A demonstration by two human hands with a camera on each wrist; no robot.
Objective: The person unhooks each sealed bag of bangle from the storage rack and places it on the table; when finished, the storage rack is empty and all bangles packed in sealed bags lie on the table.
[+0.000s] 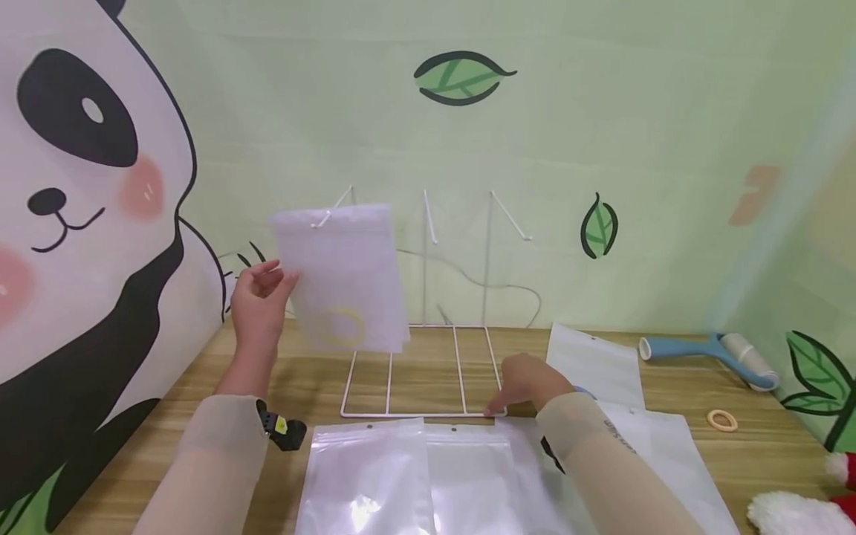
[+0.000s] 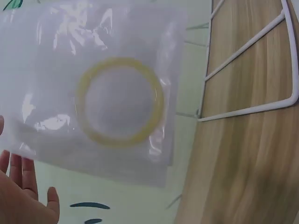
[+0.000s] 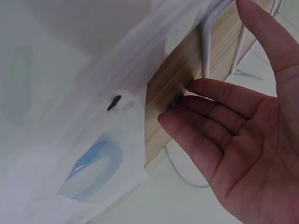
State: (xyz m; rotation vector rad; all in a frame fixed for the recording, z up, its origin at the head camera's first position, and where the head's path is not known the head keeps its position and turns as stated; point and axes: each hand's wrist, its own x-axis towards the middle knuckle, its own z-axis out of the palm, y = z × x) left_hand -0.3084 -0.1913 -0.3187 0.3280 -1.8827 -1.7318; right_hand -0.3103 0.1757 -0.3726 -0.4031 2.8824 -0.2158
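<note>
At left of centre in the head view, a translucent bag (image 1: pixel 344 260) hangs from the left prong (image 1: pixel 331 215) of a white wire rack (image 1: pixel 424 414); a yellow ring (image 2: pixel 124 62) shows inside its lower part. The left hand (image 1: pixel 259 305) is at the bag's left edge, though I cannot tell whether its grip pinches the edge or merely touches it. Right of centre, the right hand (image 1: pixel 531 383) rests by the rack's front right corner, thumb on the base wire, fingers loosely extended and grasping nothing. Flat clear bags (image 1: pixel 364 483) cover the tabletop (image 1: pixel 137 453) at lower centre. Toward the right edge of the frame lie a blue-handled roller (image 1: pixel 682 348) and, below it, a wooden ring (image 1: pixel 712 421).
</note>
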